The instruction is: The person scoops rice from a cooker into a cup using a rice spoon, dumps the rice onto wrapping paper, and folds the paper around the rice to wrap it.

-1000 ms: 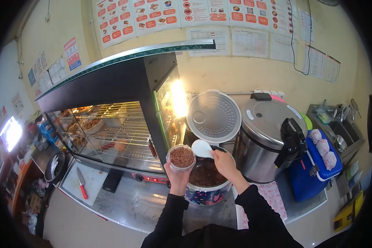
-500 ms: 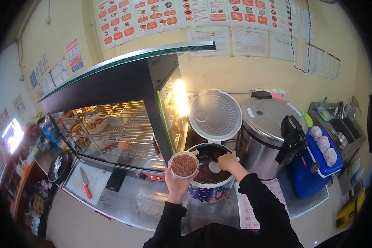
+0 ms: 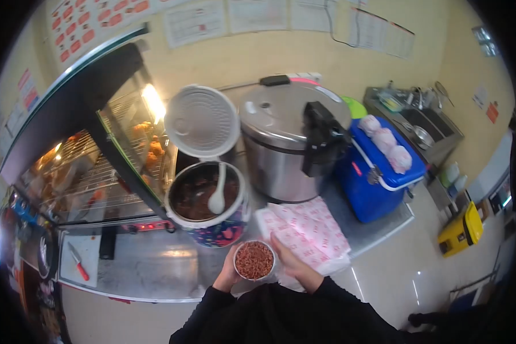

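Note:
My left hand point(image 3: 227, 268) is wrapped round the left side of a small round bowl point(image 3: 274, 265) filled with reddish-brown cooked rice point(image 3: 254, 260). Just right of the bowl is my right hand point(image 3: 294, 265), its fingers stretched forward over printed wrapping paper point(image 3: 321, 232). Whether it touches the bowl or the paper I cannot tell. Beyond my hands stands a flower-patterned rice cooker point(image 3: 228, 230) with its lid point(image 3: 202, 121) up and dark rice inside. A white rice paddle point(image 3: 217, 198) leans in the cooker, untouched by either hand.
A large steel cooker point(image 3: 275, 155) stands behind the paper, with a blue cool box point(image 3: 372, 186) to its right carrying wrapped bundles point(image 3: 384, 140). At left are a heated display case point(image 3: 89, 166) and a white cutting board point(image 3: 90, 243) with a red-handled knife point(image 3: 79, 264).
The right hand has let go of the paddle, left in the cooker, and come back beside the bowl. The bowl has moved nearer my body. My view has swung right.

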Tool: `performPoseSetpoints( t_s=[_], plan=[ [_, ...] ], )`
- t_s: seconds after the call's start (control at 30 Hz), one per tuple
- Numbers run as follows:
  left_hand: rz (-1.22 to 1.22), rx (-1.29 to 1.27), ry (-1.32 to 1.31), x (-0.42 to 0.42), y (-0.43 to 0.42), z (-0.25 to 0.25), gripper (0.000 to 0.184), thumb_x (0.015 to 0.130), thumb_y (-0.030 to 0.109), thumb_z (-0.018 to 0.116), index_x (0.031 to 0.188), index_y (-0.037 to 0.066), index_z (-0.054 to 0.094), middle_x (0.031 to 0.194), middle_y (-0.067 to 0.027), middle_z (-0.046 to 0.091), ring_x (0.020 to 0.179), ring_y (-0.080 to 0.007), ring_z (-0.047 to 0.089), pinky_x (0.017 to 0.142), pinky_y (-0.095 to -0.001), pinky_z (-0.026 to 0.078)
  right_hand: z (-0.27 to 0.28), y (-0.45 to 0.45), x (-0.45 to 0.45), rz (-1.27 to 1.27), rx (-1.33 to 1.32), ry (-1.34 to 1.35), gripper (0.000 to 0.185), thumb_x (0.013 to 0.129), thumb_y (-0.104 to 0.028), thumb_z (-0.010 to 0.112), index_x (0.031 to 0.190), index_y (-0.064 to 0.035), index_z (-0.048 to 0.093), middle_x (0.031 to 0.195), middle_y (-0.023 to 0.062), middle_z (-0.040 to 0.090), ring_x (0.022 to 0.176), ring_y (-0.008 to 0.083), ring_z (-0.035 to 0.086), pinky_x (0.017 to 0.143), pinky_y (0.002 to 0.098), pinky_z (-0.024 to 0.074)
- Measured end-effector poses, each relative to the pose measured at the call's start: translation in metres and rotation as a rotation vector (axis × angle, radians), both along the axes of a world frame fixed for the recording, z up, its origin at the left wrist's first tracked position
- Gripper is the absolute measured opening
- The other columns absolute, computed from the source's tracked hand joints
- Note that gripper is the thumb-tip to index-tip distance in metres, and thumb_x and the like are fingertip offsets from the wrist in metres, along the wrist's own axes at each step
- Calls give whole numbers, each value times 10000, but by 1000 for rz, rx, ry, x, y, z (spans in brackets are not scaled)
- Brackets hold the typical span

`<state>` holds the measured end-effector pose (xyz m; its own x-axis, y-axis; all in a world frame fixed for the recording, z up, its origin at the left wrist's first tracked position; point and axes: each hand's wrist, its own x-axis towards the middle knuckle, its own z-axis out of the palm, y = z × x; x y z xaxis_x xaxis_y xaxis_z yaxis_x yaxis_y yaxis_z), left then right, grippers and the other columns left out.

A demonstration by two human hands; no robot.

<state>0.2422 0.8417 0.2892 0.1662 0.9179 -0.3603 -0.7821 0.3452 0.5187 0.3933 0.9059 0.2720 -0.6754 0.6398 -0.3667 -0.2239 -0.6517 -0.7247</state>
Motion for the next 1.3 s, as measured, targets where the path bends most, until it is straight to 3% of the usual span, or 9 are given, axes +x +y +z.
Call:
performPoseSetpoints(
  t_s=[0.17, 0.3, 0.37, 0.67, 0.77, 0.87, 1.03, 1.2, 1.3],
  plan=[
    [-7, 68, 1442, 74, 30, -5, 239, 851, 186, 478, 845, -14, 611, 796, -170, 615, 804, -184, 586, 693, -295, 434, -8, -20, 100, 22, -491, 306, 591, 892, -494, 292, 1253, -37, 387, 1261, 123, 440, 1148, 277, 439, 965, 456, 342],
    [147, 684, 1555, 120, 120, -12, 214, 845, 220, 496, 967, 60, 568, 1035, -142, 571, 925, -294, 547, 775, -384, 426, -45, -4, 183, -73, -494, 475, 524, 876, -501, 298, 1220, -133, 442, 1242, 93, 463, 1132, 292, 448, 938, 532, 339],
    [-183, 940, 1795, 137, 175, -60, 271, 871, 248, 426, 1077, 113, 540, 1163, -82, 516, 1042, -261, 498, 855, -521, 357, -49, 10, 213, -130, -543, 525, 490, 850, -508, 337, 1188, -182, 475, 1229, 82, 475, 1131, 304, 442, 907, 569, 344],
    [-1098, 356, 2135, 150, 180, -45, 369, 891, 386, 313, 1166, 234, 508, 1173, -65, 511, 1126, -263, 444, 891, -665, 208, -47, 49, 289, -263, -482, 716, 600, 822, -564, 321, 1248, -150, 406, 1247, 139, 440, 1147, 380, 405, 906, 529, 365],
    [-926, 255, 1916, 118, 140, -52, 393, 845, 473, 415, 919, 165, 648, 1192, -44, 502, 1150, -245, 417, 908, -643, 186, -34, 62, 282, -298, -519, 691, 608, 828, -572, 305, 1257, -151, 396, 1261, 142, 426, 1147, 373, 407, 900, 545, 362],
    [-620, 324, 2071, 114, 84, -63, 445, 769, 509, 515, 1097, 212, 559, 1231, -60, 455, 1194, -258, 368, 916, -665, 185, -41, 81, 260, -270, -464, 584, 590, 826, -562, 329, 1238, -149, 414, 1232, 137, 455, 1111, 361, 442, 891, 548, 359],
    [-502, 231, 2180, 127, 44, -76, 903, 657, 632, 562, 1346, 131, 261, 1395, -191, 176, 1309, -337, 116, 950, -652, 122, -55, 119, 189, -263, 312, 75, 458, 795, -315, 560, 1199, -125, 460, 1193, 124, 477, 1121, 313, 443, 942, 436, 353],
    [-492, 259, 2083, 121, 29, -93, 884, 677, 631, 541, 1341, 115, 267, 1414, -184, 130, 1315, -336, 95, 961, -639, 88, -76, 118, 130, 99, 1559, -635, 655, 620, -288, 707, 1202, -120, 459, 1183, 195, 421, 1099, 353, 422, 922, 414, 356],
    [-435, 300, 2107, 114, 33, -95, 878, 686, 632, 531, 1342, 113, 266, 1413, -186, 131, 1313, -337, 104, 962, -636, 90, -83, 108, 118, 127, 1658, -874, 725, 572, -301, 721, 1222, -142, 441, 1160, 254, 403, 1066, 398, 423, 897, 401, 379]
  ],
)
